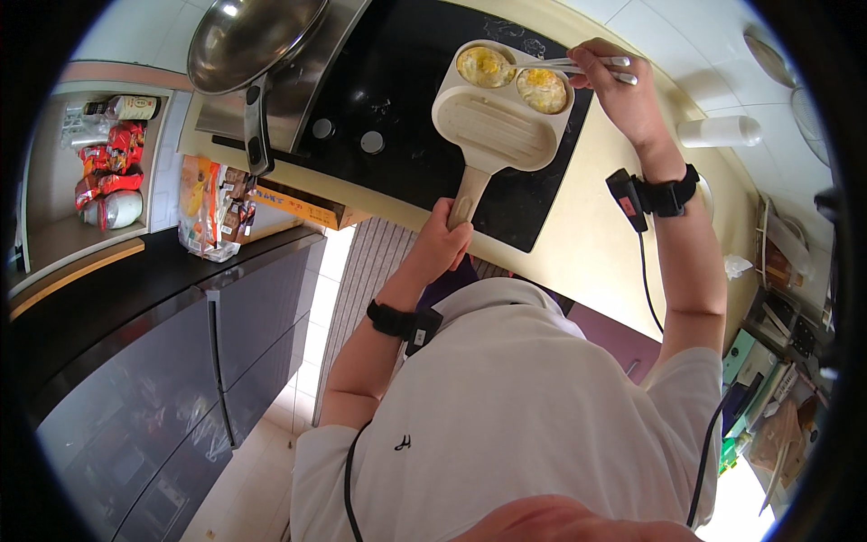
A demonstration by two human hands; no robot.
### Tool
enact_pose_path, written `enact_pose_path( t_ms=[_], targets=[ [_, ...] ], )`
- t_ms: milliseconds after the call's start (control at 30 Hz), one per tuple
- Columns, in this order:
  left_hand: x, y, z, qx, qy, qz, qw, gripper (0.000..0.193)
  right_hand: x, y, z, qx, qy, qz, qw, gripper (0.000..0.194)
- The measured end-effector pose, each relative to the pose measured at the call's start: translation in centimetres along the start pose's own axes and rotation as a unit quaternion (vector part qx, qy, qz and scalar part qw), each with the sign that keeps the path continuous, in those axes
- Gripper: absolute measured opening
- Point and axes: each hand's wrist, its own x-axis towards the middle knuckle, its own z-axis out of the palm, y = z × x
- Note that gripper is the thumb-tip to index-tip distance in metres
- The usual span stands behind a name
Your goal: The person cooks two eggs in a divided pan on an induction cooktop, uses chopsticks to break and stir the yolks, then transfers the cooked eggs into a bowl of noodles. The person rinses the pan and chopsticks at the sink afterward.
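My left hand [440,242] grips the handle of a cream sectioned frying pan [498,129] over the black glass cooktop [406,169]. The pan has two round wells and one wide ridged section, which holds no food. One fried egg [485,66] lies in the left well and another fried egg [542,91] in the right well. From the right, my right hand [605,73] holds a pair of metal chopsticks [562,65]. Their tips reach across the top of the right well to the edge of the left egg.
A steel wok [254,40] with a black handle stands at the upper left, on a metal surface. A white bottle [719,131] lies or stands by the tiled wall at the right. Food packets [210,206] sit left of the counter. A cable hangs from my right wrist strap [667,195].
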Motion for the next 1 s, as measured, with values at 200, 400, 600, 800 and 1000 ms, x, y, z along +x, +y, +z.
enact_pose_path(
  t_ms=[200,400,600,800,1000],
  targets=[
    [0.0,-0.1,0.0,-0.009,-0.003,0.002,1.000,0.022,0.5,-0.9,-0.4,-0.001,0.017,-0.040,0.999,0.026],
    [-0.1,0.1,0.0,0.002,-0.005,0.003,1.000,0.022,3.3,0.6,3.0,0.073,-0.068,-0.083,0.992,0.028],
    [-0.2,0.2,0.1,0.007,0.002,-0.003,1.000,0.023,4.5,0.3,1.4,-0.020,-0.088,-0.026,0.996,0.024],
    [-0.1,0.2,0.0,0.006,0.007,-0.012,1.000,0.024,2.7,-0.1,0.1,-0.025,-0.037,-0.015,0.999,0.023],
    [0.0,0.0,0.0,0.012,-0.006,0.000,1.000,0.024,0.4,-1.5,-1.3,-0.008,-0.013,-0.007,1.000,0.024]
  ],
)
